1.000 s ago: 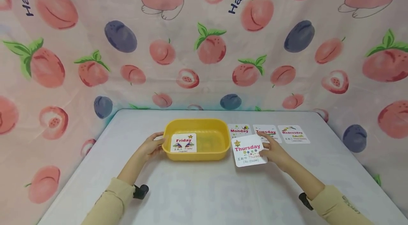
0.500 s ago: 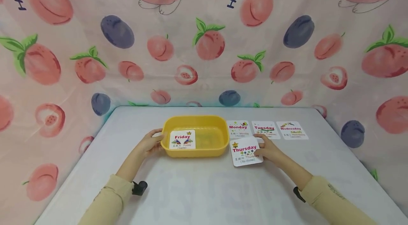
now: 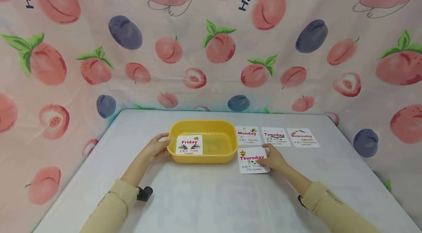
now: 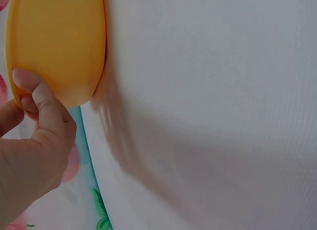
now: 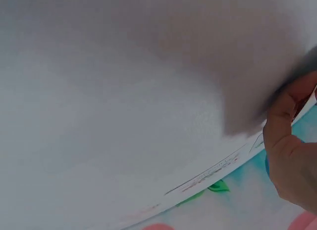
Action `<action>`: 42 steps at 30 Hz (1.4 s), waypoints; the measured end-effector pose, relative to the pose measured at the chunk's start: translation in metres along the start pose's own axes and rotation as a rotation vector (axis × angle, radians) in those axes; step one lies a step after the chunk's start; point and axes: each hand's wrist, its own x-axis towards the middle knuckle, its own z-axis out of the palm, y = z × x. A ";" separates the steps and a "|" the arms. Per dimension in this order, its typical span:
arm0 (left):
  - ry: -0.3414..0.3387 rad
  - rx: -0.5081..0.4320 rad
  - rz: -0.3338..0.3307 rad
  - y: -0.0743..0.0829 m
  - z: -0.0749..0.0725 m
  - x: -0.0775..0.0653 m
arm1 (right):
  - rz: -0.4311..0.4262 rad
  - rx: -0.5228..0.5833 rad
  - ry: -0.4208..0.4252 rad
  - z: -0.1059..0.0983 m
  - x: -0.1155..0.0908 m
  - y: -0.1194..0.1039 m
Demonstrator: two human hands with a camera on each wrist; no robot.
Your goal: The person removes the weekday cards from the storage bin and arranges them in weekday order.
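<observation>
My left hand (image 3: 156,148) grips the left rim of a yellow plastic basin (image 3: 218,141), its thumb and fingers pinching the edge in the left wrist view. Inside the basin, on its left side, lies a white Friday card (image 3: 189,145). My right hand (image 3: 276,159) pinches the right edge of a Thursday card (image 3: 248,162), which lies low over the table just right of the basin. Whether its whole underside touches the table cannot be told. Its face is hidden in the right wrist view, where curled fingers (image 5: 280,122) show at the right edge.
Behind the Thursday card, a row of cards runs rightward from the basin: Monday (image 3: 248,136), Tuesday (image 3: 275,137) and Wednesday (image 3: 302,138). They lie face up on the white table (image 3: 204,196). A fruit-print cloth (image 3: 211,90) hangs behind the table.
My right hand has brought the Thursday card down and slightly left, beneath the Monday card, uncovering the Monday and Tuesday cards. My left hand keeps its grip on the basin.
</observation>
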 end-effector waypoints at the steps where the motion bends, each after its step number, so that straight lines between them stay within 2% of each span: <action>1: 0.000 -0.001 0.000 0.000 0.000 0.001 | 0.000 -0.043 0.019 0.001 0.000 0.000; 4: -0.009 -0.009 0.010 0.000 0.000 0.001 | -0.009 -0.124 0.034 0.002 -0.001 -0.001; 17: -0.023 -0.017 0.031 0.001 -0.001 0.000 | -0.002 -0.233 -0.018 0.001 0.000 -0.007; 25: -0.022 -0.023 0.020 0.001 0.000 0.000 | -0.074 -0.357 -0.043 -0.003 -0.001 -0.009; 30: -0.008 -0.001 0.012 0.002 0.001 0.000 | -0.072 -0.308 -0.053 -0.005 0.000 -0.004; 36: 0.002 0.015 0.010 0.004 0.002 -0.001 | -0.054 -0.176 -0.068 -0.011 0.000 0.004; 42: 0.016 0.021 -0.003 0.002 0.001 -0.001 | 0.039 -0.020 -0.047 -0.015 0.001 0.000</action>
